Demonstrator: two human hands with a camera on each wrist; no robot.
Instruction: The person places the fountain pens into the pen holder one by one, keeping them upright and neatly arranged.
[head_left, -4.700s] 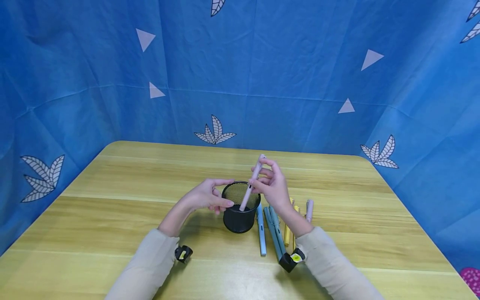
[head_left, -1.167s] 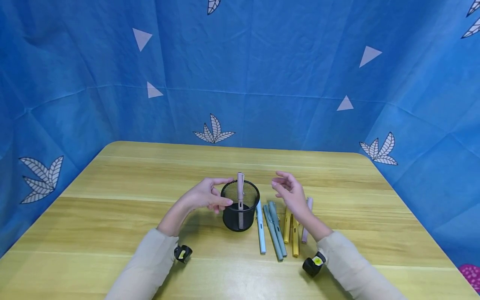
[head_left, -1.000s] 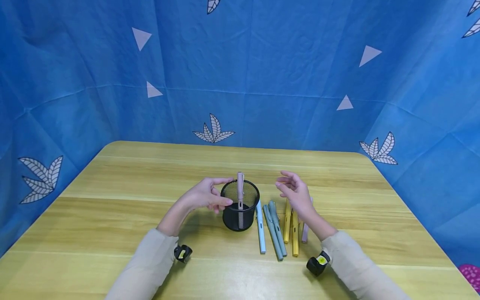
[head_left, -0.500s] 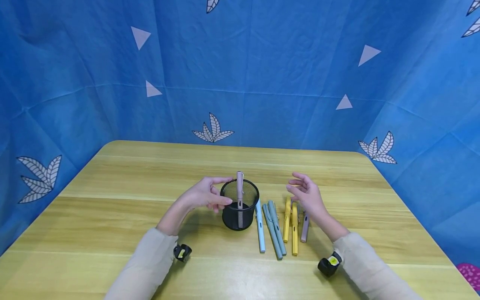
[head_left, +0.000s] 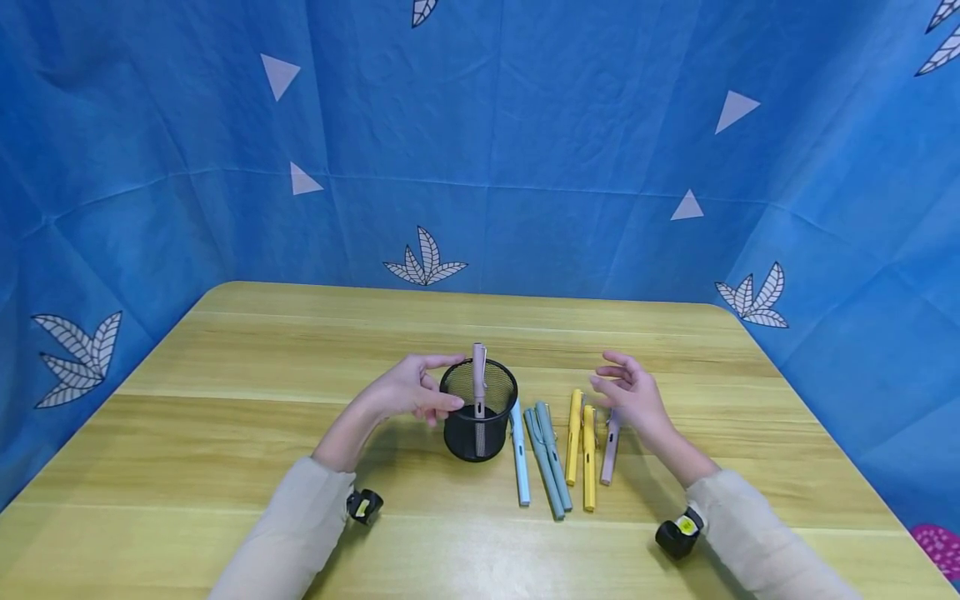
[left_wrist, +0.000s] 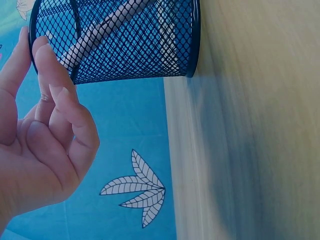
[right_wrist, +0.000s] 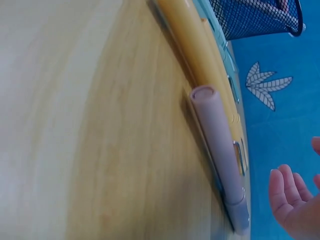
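My left hand point(head_left: 408, 390) holds the rim of a black mesh pen holder point(head_left: 497, 435) between thumb and forefinger; the left wrist view shows its other fingers bent. A lilac pen point(head_left: 478, 372) stands in the holder, its cap end above the rim. My right hand point(head_left: 637, 402) hovers, fingers loosely bent and holding nothing, over the far end of a second lilac pen point(head_left: 611, 454) on the table. In the right wrist view, that lilac pen point(right_wrist: 217, 135) lies beside a yellow pen point(right_wrist: 187, 37), with the right hand point(right_wrist: 300, 212) apart from it.
Left of the lilac pen lie two yellow pens point(head_left: 589, 467), two teal pens point(head_left: 551, 462) and a light blue pen point(head_left: 521, 462) close to the holder. The wooden table point(head_left: 300, 350) reaches back to a blue patterned curtain point(head_left: 525, 125).
The right hand has let go of the first lilac pen, which now stands in the holder. It has moved right to above the other lilac pen. The left hand stays on the holder.
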